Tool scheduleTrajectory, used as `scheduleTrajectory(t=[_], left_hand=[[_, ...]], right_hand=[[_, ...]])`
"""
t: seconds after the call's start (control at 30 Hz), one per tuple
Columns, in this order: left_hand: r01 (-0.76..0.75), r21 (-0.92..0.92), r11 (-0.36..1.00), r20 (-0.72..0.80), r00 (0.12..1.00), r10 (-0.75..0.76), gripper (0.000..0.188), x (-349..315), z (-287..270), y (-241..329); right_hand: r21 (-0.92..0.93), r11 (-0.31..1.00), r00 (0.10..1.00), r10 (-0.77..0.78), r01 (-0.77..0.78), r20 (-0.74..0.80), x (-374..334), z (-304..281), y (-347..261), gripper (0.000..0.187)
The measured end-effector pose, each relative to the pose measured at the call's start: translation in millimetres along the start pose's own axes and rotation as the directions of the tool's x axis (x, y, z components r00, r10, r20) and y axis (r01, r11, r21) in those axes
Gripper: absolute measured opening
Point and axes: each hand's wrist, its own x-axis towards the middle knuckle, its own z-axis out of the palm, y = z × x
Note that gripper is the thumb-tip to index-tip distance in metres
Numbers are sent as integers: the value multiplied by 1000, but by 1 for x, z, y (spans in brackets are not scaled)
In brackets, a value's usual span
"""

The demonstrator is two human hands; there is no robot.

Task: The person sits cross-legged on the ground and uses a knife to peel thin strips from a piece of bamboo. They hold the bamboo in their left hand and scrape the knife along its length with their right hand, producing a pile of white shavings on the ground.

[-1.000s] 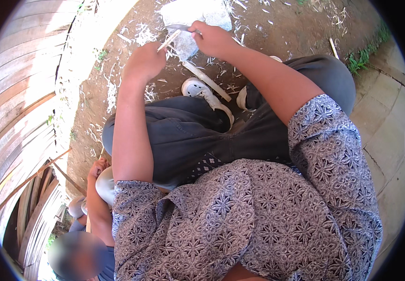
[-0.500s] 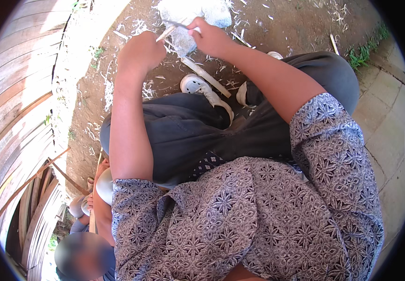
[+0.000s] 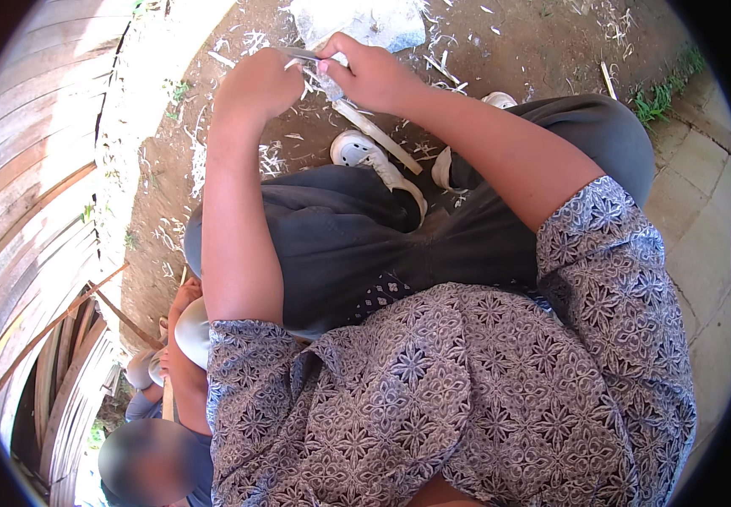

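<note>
Up front, pale stick (image 3: pixel 375 133) spans left hand (image 3: pixel 257 84) – right hand (image 3: pixel 371 74)

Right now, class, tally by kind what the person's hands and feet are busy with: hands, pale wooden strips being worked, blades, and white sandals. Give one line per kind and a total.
Hands: 2, the left hand and the right hand
Long pale wooden strip: 1
Grey metal blade: 1
White sandals: 2, one and another
Total: 6

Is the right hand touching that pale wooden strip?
Touching. The head view shows the right hand with fingers closed around the upper end of the pale wooden strip, which runs down toward the white shoe.
</note>
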Motion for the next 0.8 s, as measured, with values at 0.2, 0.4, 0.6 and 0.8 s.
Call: scheduleTrajectory(t=[0.2, 0.4, 0.6, 0.8], left_hand=[[1, 54, 999, -105, 994, 5, 37, -2, -1, 2], [-5, -157, 988, -228, 973, -31, 31, -12, -25, 4], [-277, -513, 812, -536, 843, -51, 22, -12, -26, 5], [-424, -354, 834, -687, 722, 76, 23, 10, -16, 13]], right_hand=[[11, 1000, 1000, 21, -21, -1, -2, -3, -6, 28], [4, 1000, 1000, 11, -11, -6, 8, -9, 2, 28], [1, 1000, 992, 19, -19, -121, 23, -9, 21, 26], [7, 1000, 977, 31, -30, -209, 21, -12, 2, 25]])
